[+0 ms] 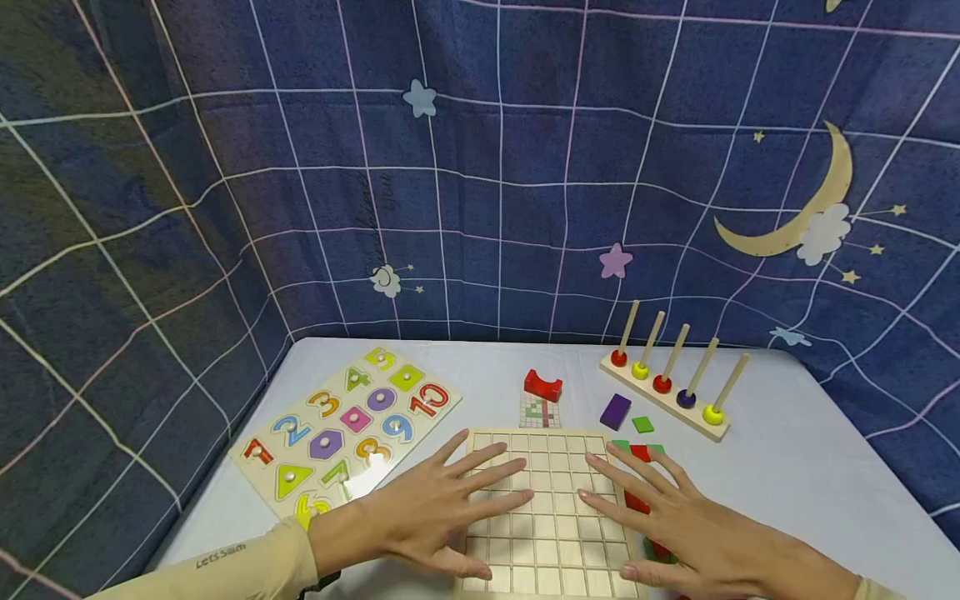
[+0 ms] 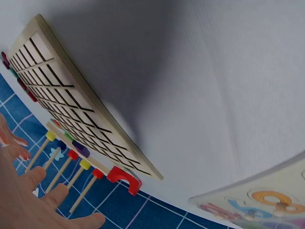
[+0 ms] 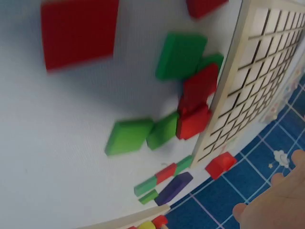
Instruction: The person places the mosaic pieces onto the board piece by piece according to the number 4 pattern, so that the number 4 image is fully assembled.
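Note:
A light wooden board [image 1: 546, 504] marked with a grid of squares lies flat at the table's near middle. Over its left side spreads my left hand [image 1: 423, 512], fingers apart and nothing held. My right hand [image 1: 697, 525] hovers at the board's right side, fingers likewise spread and holding nothing. Partly hidden beneath it are red tiles [image 1: 637, 500] and green ones; the right wrist view shows a big red tile [image 3: 80, 32] and several green tiles [image 3: 181, 56] loose beside the board. Behind the board, a red arch-shaped block [image 1: 543, 387] stands by a small grid pattern card [image 1: 538, 412].
On the left lies a number and shape puzzle board [image 1: 352, 418] with knobbed pieces. At the back right is a wooden peg stand [image 1: 660, 387] with coloured beads. A purple block [image 1: 616, 411] and a small green tile [image 1: 642, 424] sit before it. A blue curtain [image 1: 465, 208] hangs behind the table.

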The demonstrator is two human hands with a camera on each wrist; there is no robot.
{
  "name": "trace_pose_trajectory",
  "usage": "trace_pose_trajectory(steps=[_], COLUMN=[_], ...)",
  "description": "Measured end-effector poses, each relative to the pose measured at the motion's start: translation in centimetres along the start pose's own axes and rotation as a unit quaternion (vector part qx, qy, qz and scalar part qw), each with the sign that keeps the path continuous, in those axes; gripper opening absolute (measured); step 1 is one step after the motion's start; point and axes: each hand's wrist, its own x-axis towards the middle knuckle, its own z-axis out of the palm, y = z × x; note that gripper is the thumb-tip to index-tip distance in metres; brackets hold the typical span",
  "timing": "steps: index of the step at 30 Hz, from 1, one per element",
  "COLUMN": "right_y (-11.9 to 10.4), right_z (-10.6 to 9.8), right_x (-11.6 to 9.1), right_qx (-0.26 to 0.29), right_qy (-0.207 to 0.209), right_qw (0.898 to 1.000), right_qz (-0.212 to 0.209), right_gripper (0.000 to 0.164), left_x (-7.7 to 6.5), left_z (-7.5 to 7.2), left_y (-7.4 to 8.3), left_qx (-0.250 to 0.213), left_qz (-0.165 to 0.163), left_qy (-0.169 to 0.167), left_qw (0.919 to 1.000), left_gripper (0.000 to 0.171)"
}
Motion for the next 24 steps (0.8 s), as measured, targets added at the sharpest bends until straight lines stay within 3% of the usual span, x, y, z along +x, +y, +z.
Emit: trace_pose_trajectory(steps=[19, 24], right_y=[0.4, 1.6], right_z=[-0.7, -0.4], right_x=[-0.1, -0.6], right_qx=[-0.011, 0.039], right_qy=[-0.015, -0.030], right_qw=[1.000, 0.998], right_qz=[0.008, 0.043], right_gripper=[0.075, 0.074], left_x=[0.2, -0.6], left_z=[-0.1, 0.3], left_y=[-0.2, 0.0], left_qx=[0.008, 0.003], left_qz=[0.005, -0.012], left_qy=[-0.012, -0.016], left_qw=[0.9999, 0.9998], left_gripper=[0.091, 0.091])
